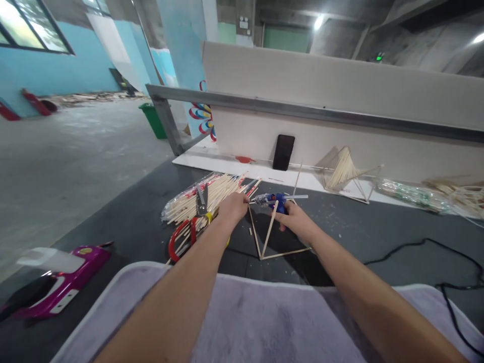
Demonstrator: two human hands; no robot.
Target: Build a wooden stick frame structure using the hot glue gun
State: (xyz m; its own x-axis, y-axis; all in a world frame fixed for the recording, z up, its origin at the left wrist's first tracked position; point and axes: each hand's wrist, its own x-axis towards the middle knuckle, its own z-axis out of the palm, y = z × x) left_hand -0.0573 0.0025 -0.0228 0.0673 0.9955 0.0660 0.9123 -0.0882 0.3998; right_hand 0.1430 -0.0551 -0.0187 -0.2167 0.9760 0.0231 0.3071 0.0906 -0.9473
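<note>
Grey blanket (264, 322) spreads under both my forearms, closest to me, cushioning where I lean over the dark mat (143, 222). Beyond it, my left hand (232, 207) is closed around the top of a small stick frame (270, 237), pinching the point where its thin wooden sticks meet so the joint stays put. The frame stands on the mat as an open pyramid, its base sticks lying flat and its slanted sticks rising to my fingers. My right hand (295, 218) is wrapped around a blue glue gun (274, 199), its nozzle pointing left toward that same joint, touching or just short of it; I cannot tell which. A black cord (434, 247) trails off to the right across the mat, probably the gun's lead.

Just left of my left hand lies a plastic-wrapped bundle of sticks (200, 199), near enough to draw from, with red-handled scissors (185, 234) resting on it. Farther back, a dark phone (283, 152) leans upright against the white board (321, 85), and a finished stick structure (346, 174) sits to its right. A pink toy car body (56, 282) lies at my far left, and a green bin (154, 120) stands well apart across the floor. No readable writing shows on the gun, the wrapper or the phone.
</note>
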